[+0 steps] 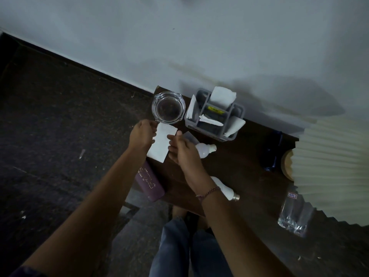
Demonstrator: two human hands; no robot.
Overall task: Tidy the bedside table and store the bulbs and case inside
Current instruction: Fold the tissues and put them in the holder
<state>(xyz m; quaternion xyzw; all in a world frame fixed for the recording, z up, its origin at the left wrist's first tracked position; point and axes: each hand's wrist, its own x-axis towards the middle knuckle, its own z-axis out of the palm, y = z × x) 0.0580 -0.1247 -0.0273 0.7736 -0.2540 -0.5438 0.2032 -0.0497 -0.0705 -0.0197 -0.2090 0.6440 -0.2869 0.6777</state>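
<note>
Dark wood, the table (235, 168) runs from the wall at 12 o'clock down towards my legs at 6. Both my hands meet over its left end on a white paper (161, 142): the left hand (140, 134) pinches its 9 o'clock edge, the right hand (182, 150) pinches its 3 o'clock edge. Just beyond the paper at 12 sits a glass ashtray (167, 107), and at 2 o'clock from it a grey caddy (214, 114) stuffed with white packets. One bulb (205, 149) lies on its side just right of my right hand, at 3 o'clock from the paper; a second bulb (224, 186) lies by my right wrist at 5. The purple case (149, 181) lies at 6 o'clock from the paper, overhanging the table's near left edge. Far out at 4 o'clock I see a clear bottle (293, 214), beside a pleated lampshade (331, 168).
</note>
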